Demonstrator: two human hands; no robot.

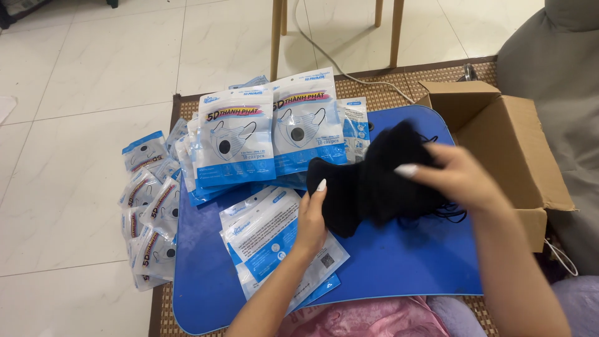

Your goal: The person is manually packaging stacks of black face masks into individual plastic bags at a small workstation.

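Over blue tray (399, 262), L hand (310, 218) & R hand (462, 178) grip black mask stack (374, 181) between them

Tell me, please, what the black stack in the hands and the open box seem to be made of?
Black stack: probably soft matte fabric; it sags and has thin loops. Open box: brown corrugated cardboard, dull, with creased flaps. Both hands, left and right, hold the stack.

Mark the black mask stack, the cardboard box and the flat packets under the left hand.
black mask stack (374, 181): head view, middle of the dark bundle.
cardboard box (508, 146): head view, inner side wall.
flat packets (265, 240): head view, blue-and-white face of the top packet.
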